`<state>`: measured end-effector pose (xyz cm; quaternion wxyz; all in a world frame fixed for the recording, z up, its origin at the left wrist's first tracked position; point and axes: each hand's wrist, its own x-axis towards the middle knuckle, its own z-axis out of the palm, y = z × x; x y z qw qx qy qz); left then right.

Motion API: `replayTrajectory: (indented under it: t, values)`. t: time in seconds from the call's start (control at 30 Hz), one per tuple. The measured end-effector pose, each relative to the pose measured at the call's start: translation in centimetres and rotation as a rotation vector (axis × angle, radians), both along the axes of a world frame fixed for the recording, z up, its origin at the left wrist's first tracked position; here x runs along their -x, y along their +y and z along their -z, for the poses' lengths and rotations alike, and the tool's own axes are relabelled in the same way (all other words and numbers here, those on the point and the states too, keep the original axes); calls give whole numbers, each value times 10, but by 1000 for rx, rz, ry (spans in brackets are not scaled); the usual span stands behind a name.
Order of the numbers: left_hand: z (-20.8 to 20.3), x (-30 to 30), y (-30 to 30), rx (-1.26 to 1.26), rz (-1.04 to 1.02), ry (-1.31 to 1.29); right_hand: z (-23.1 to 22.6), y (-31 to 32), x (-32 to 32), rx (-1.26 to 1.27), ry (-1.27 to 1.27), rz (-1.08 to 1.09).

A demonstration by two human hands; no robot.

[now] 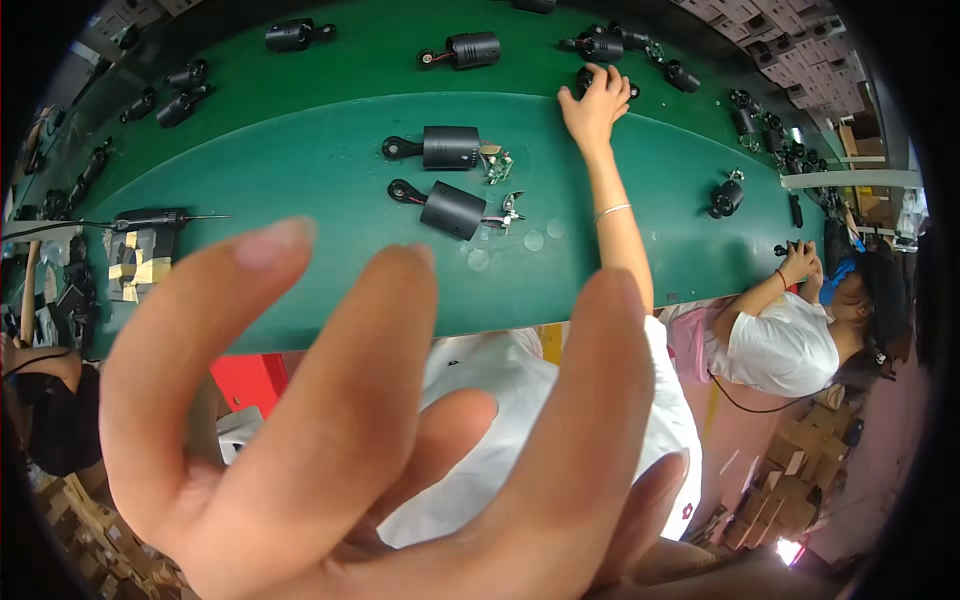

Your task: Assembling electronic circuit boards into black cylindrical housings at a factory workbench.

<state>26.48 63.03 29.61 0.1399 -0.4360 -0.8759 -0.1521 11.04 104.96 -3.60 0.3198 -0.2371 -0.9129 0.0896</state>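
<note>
Close in front of the view, my left hand (300,480) is raised with its fingers apart and bent, nothing between them. My right arm stretches to the far side of the green bench, where my right hand (598,105) closes over a black cylindrical unit (583,80); the fingers cover most of it. On the nearer mat lie two black cylinders, an upper one (450,148) and a lower one (455,210). Each has a round-ended arm at its left and a small circuit board hanging out at its right. Neither hand touches them.
More black units (472,50) lie along the darker green far strip. An electric screwdriver (150,218) rests on a taped block (140,265) at the left. A co-worker (780,340) works at the right end; another person sits at far left. Cardboard boxes (790,470) are stacked at lower right.
</note>
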Motion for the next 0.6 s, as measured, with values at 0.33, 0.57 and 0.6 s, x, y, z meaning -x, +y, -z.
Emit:
replayTrajectory:
  t: [0.33,0.57,0.6]
  values:
    - [16,8,7,-100,37,-58,-34,-101,-55,300,82,-406]
    - [19,12,0,-57,-51,-89,-39,-134,-60,639,-55,-706]
    - [17,10,0,-52,-68,-92,-40,-134,-61,636,-56,-712]
